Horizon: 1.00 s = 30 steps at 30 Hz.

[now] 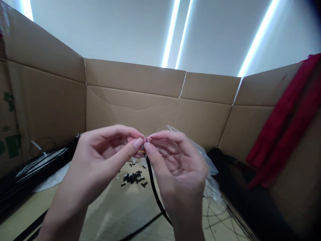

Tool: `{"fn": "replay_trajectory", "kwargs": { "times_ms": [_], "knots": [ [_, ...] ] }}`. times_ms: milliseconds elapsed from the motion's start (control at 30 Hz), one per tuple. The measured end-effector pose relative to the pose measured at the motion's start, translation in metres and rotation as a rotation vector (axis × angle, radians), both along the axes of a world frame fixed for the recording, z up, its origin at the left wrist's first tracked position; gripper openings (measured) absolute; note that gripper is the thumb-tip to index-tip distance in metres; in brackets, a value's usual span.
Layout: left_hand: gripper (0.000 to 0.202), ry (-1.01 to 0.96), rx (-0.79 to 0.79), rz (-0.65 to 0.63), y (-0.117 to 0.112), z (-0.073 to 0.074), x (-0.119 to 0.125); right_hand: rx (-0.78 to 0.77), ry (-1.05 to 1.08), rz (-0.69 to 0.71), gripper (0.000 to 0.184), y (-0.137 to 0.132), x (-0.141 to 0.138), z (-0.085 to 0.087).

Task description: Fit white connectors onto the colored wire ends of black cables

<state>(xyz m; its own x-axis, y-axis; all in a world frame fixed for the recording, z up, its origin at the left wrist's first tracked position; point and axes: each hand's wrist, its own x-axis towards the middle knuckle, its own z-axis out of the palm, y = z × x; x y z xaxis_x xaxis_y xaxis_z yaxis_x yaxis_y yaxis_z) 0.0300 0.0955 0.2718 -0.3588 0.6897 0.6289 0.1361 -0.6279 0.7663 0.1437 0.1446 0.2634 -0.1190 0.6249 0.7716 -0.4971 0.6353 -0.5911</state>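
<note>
Hands [100, 160] [179, 170] pinching black cable [153, 190], cardboard wall [132, 107] beyond

Left hand [100, 157]: bare and slim, with long, tapering fingers [117, 131] and smooth skin.
Left thumbnail [137, 143]: short, rounded, neatly trimmed, with a natural, faintly glossy surface.
Right hand [178, 167]: bare, matching the left in build, with slender fingers [170, 135] and soft creases across the palm.
Right thumbnail [148, 147]: short and rounded, trimmed close to the fingertip.
Left forearm [62, 224]: bare and smooth, narrowing toward the wrist and running out past the lower edge of the view.
Right forearm [187, 221]: bare, narrow at the wrist, and cut off by the lower edge of the view.
</note>
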Motion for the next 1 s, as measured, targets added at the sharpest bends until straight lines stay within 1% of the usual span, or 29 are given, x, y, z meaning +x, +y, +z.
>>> {"fn": "replay_trajectory", "kwargs": {
  "times_ms": [133,233,333,433,500,567,600,667,733,800,900,1000],
  "knots": [
    [0.011,0.05,0.014,0.029,-0.003,-0.004,-0.001,-0.009,-0.001,-0.054,0.016,0.0,-0.001,0.0],
    [0.008,0.068,0.039,0.077,-0.002,-0.006,0.001,0.029,-0.017,-0.13,0.015,0.001,-0.001,0.0],
    [0.01,0.085,0.07,0.12,0.0,-0.005,0.003,0.097,-0.087,-0.202,0.012,0.001,0.001,-0.001],
    [0.015,0.108,0.086,0.141,0.0,-0.005,0.005,0.148,-0.149,-0.218,0.01,0.0,0.001,-0.002],
    [0.018,0.13,0.095,0.167,-0.002,-0.005,0.005,0.132,-0.156,-0.223,0.01,-0.001,0.002,-0.002],
    [0.019,0.155,0.108,0.206,-0.004,-0.006,0.005,0.077,-0.164,-0.171,0.007,-0.001,0.003,-0.001],
    [0.019,0.16,0.111,0.224,-0.004,-0.006,0.005,0.042,-0.161,-0.118,0.007,-0.001,0.004,-0.001],
    [0.018,0.157,0.116,0.231,-0.004,-0.006,0.006,-0.026,-0.141,0.036,0.007,0.001,0.006,0.0],
    [0.018,0.145,0.125,0.205,-0.003,-0.005,0.007,-0.093,-0.112,0.2,0.006,0.005,0.007,0.0],
    [0.016,0.132,0.132,0.184,-0.001,-0.004,0.008,-0.163,-0.098,0.324,0.005,0.011,0.006,-0.001],
    [0.017,0.108,0.135,0.203,0.0,-0.003,0.007,-0.255,-0.094,0.415,0.005,0.018,0.005,-0.001],
    [0.015,0.153,0.154,0.224,-0.002,-0.004,0.005,-0.287,-0.09,0.422,0.007,0.022,0.004,-0.002]
  ]
}}
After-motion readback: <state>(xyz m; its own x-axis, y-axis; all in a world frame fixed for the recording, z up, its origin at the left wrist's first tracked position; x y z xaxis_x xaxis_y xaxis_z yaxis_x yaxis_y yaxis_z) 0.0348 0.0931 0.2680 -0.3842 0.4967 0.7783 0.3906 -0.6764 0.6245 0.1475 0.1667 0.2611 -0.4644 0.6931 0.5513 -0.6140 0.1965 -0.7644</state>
